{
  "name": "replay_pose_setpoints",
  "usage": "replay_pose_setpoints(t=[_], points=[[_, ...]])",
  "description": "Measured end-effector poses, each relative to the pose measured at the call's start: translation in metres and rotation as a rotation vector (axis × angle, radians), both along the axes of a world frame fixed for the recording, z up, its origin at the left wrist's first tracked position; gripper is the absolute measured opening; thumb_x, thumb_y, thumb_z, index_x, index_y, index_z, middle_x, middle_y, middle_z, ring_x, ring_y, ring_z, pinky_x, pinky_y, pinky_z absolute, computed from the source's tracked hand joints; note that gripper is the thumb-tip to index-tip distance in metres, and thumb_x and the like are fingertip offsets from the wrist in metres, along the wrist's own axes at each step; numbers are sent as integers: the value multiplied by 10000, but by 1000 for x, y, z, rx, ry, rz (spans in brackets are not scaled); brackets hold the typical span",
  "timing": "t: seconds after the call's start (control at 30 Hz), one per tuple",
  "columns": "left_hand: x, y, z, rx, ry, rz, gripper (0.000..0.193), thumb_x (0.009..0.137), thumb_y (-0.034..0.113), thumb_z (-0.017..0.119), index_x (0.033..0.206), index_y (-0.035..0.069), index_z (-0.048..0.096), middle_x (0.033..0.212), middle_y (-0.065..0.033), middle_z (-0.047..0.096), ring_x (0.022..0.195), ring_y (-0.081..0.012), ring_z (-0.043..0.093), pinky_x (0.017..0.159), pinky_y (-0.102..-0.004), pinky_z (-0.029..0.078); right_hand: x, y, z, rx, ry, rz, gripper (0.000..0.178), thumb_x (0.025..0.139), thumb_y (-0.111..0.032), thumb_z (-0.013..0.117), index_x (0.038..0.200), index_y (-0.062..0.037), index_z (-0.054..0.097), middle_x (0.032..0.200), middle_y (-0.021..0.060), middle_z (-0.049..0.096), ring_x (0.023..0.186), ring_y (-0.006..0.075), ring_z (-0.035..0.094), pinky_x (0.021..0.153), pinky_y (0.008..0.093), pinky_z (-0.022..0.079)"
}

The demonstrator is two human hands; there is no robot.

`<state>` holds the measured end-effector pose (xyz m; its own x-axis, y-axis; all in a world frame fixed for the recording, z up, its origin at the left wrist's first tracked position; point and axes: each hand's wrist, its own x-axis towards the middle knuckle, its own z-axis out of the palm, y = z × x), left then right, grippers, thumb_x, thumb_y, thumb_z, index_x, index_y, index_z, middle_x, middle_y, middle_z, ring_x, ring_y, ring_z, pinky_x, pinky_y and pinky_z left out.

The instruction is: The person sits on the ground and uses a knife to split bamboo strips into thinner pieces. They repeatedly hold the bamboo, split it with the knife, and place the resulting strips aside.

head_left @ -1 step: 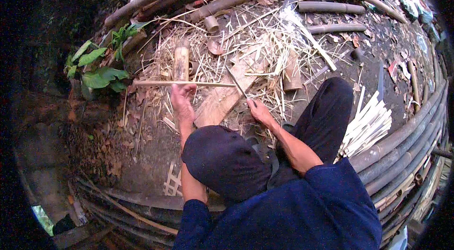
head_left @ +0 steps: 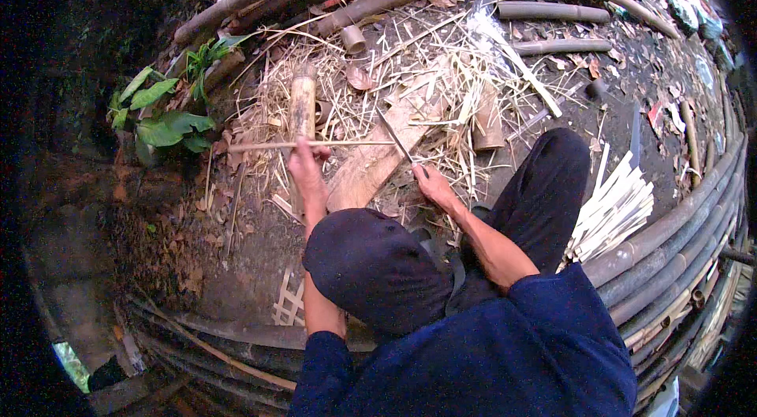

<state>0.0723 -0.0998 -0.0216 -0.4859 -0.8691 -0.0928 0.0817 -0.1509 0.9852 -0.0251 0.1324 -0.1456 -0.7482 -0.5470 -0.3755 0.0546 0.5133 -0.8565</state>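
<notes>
Left hand (head_left: 309, 169) holds a slender strip (head_left: 351, 143) over a wooden board (head_left: 371, 169); right hand (head_left: 434, 186) grips a knife (head_left: 392, 133) at the strip's end, apparently shaving; the next stroke would want a steady angle.

the knife blade (head_left: 393, 135) looks like metal, and that strip (head_left: 256, 147) looks like matt bamboo. the plank (head_left: 369, 170) is roughish wood, the clear plastic (head_left: 482, 20) is pretty glossy, and the shirt (head_left: 481, 354) is matt cloth.
</notes>
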Motion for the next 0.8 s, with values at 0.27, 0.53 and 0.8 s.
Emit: replay_pose_setpoints(t=[0.27,0.53,0.8], points=[[0,7,-33,-442,-329,93,266,982,234,434,977,-15,527,724,-83,582,607,-150,589,572,-302,473,3,-4,18,41,193,2,511,932,-497,450,1010,-14,597,792,217,629,776,365,615,724,456,450],[3,7,-26,-522,-358,42,251,983,235,443,939,-3,510,710,-89,604,604,-164,598,569,-310,467,6,-30,28,-89,189,96,395,912,-439,526,1014,-63,586,783,267,631,775,469,614,665,519,486],[-5,6,-25,-477,-380,37,249,983,227,440,955,-12,504,705,-91,583,601,-172,588,580,-311,451,7,-29,25,134,167,173,484,912,-519,464,996,-62,599,894,281,642,868,452,625,774,535,487]])
